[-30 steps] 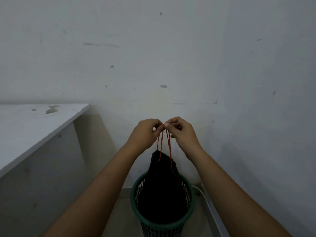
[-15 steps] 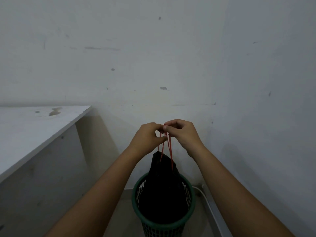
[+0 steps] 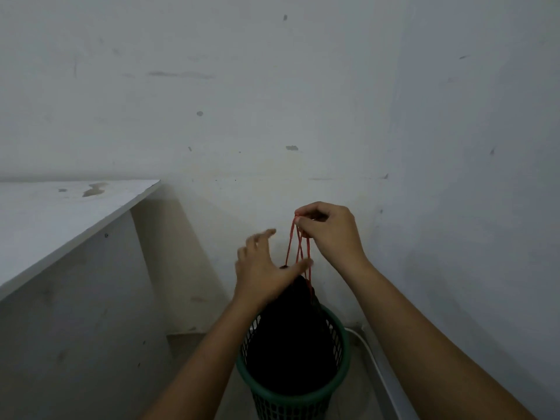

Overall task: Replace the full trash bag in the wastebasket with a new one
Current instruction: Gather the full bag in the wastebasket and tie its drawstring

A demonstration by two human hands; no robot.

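Observation:
A black trash bag [image 3: 291, 341] stands bunched up inside a green lattice wastebasket [image 3: 341, 377] on the floor in the corner. Red drawstrings [image 3: 298, 247] rise taut from the bag's gathered neck. My right hand [image 3: 330, 234] pinches the top of the strings above the bag. Lower and to the left, my left hand [image 3: 266, 268] is spread with its fingers straight and blurred, its thumb reaching toward the strings near the bag's neck.
A white table top [image 3: 60, 216] juts in from the left, with its side panel beside the basket. White walls meet in a corner behind the basket. A white cable or pipe [image 3: 372, 356] runs along the floor on the right.
My left hand has let go of the strings, opened and dropped toward the bag's neck. My right hand has lifted the strings a little higher.

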